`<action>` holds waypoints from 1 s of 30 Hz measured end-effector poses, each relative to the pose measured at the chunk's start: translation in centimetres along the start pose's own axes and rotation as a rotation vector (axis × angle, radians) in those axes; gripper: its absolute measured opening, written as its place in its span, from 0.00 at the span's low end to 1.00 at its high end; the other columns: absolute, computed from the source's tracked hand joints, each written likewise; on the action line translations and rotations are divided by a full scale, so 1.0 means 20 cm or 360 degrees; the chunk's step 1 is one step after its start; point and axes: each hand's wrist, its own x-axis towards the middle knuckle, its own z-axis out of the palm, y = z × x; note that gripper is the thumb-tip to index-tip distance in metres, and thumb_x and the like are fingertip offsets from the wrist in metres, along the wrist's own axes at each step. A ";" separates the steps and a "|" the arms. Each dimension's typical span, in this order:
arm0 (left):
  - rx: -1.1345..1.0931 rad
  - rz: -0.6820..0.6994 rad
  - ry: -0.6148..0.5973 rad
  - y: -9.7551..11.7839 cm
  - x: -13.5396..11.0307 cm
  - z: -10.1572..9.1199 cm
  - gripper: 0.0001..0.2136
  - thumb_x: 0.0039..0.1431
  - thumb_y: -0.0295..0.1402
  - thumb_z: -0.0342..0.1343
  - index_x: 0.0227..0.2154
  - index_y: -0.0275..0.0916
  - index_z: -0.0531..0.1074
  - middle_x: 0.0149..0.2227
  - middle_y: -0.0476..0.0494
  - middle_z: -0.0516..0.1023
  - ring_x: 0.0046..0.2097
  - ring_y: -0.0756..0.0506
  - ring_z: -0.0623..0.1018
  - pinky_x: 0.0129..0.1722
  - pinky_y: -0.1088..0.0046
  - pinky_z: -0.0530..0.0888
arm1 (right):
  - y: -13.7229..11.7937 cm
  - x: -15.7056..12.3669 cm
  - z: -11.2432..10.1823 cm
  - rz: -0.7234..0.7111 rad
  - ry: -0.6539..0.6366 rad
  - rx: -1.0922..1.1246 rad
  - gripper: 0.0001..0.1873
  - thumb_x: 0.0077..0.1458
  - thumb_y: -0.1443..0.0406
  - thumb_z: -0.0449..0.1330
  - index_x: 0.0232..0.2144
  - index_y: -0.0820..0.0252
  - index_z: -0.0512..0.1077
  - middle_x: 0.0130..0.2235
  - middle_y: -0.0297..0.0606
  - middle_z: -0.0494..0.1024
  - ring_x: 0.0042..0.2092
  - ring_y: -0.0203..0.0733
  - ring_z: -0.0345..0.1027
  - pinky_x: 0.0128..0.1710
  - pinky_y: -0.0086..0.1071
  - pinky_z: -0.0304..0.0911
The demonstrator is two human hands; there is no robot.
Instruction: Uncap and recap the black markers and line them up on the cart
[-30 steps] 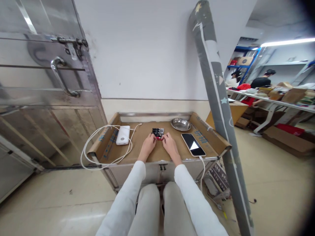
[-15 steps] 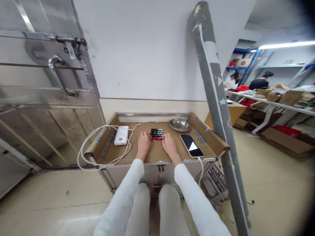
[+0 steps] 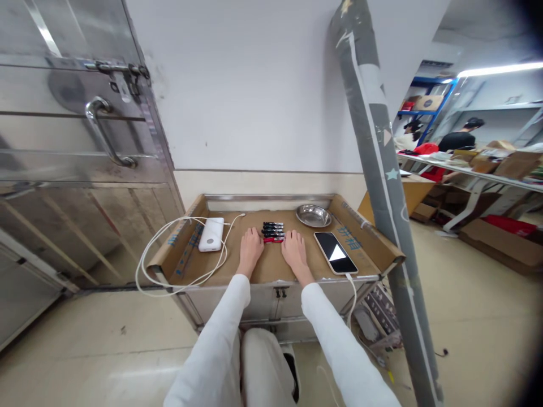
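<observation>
Several black markers [image 3: 272, 226] lie stacked side by side in a neat row on the cardboard-covered cabinet top [image 3: 263, 268]. A red marker [image 3: 274, 240] lies at the near end of that row. My left hand [image 3: 251, 249] rests palm down on the cardboard by the row's left end, fingers stretched forward and holding nothing I can see. At the opposite end, my right hand [image 3: 294, 251] also lies palm down, its fingertips close to the red marker's right tip. Whether those fingertips touch the marker I cannot tell.
A white power bank [image 3: 211, 234] with a looped cable lies on the left. To the right are a round metal dish [image 3: 313, 215] and a phone [image 3: 335, 252] with a cable plugged in. A grey wrapped roll [image 3: 377, 141] leans beside the cabinet. Two people sit in the background.
The camera view has shifted slightly. My legs have shifted below the cabinet, and a shoe now shows. My right fingers lie flatter beside the red marker; the markers look unmoved.
</observation>
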 end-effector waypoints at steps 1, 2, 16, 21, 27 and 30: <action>0.0001 0.0008 -0.0001 0.00 0.00 0.00 0.06 0.59 0.26 0.45 0.37 0.34 0.64 0.38 0.38 0.71 0.41 0.43 0.73 0.40 0.68 0.68 | 0.00 0.00 0.00 0.0004 0.0004 0.0011 0.09 0.59 0.68 0.48 0.40 0.63 0.66 0.42 0.49 0.71 0.44 0.47 0.61 0.43 0.37 0.55; -0.0001 0.0010 0.0002 0.00 0.00 0.00 0.06 0.59 0.26 0.45 0.37 0.34 0.64 0.38 0.38 0.71 0.41 0.43 0.73 0.40 0.68 0.68 | 0.00 0.00 0.01 0.0016 0.0016 0.0023 0.09 0.59 0.68 0.48 0.40 0.64 0.66 0.42 0.50 0.71 0.44 0.48 0.61 0.43 0.37 0.55; -0.0049 0.0018 -0.0014 0.00 0.00 -0.01 0.07 0.60 0.26 0.43 0.37 0.33 0.65 0.38 0.36 0.71 0.41 0.42 0.73 0.40 0.67 0.68 | 0.01 0.00 0.02 -0.0065 -0.0002 0.0098 0.12 0.59 0.69 0.48 0.44 0.63 0.65 0.43 0.48 0.70 0.45 0.48 0.60 0.44 0.37 0.54; -0.0036 -0.0021 -0.0007 0.00 -0.01 -0.02 0.08 0.62 0.27 0.41 0.37 0.33 0.65 0.38 0.37 0.72 0.40 0.43 0.73 0.39 0.68 0.67 | 0.00 0.00 0.02 -0.0034 -0.0005 0.0127 0.13 0.59 0.69 0.48 0.45 0.64 0.65 0.43 0.49 0.70 0.46 0.48 0.60 0.45 0.37 0.54; -0.0057 -0.0082 0.0040 0.00 -0.03 -0.03 0.10 0.64 0.29 0.39 0.36 0.33 0.65 0.37 0.36 0.72 0.39 0.42 0.74 0.37 0.68 0.67 | 0.00 0.02 0.03 -0.0031 0.0024 0.0194 0.15 0.57 0.72 0.47 0.46 0.65 0.64 0.43 0.49 0.70 0.46 0.48 0.61 0.46 0.37 0.54; -0.0053 -0.0064 0.0042 -0.01 -0.02 -0.02 0.11 0.64 0.29 0.38 0.36 0.34 0.66 0.36 0.37 0.73 0.39 0.43 0.74 0.37 0.69 0.67 | 0.01 0.03 0.04 -0.0047 0.0043 0.0199 0.15 0.57 0.73 0.46 0.45 0.65 0.64 0.42 0.49 0.70 0.46 0.47 0.62 0.45 0.37 0.55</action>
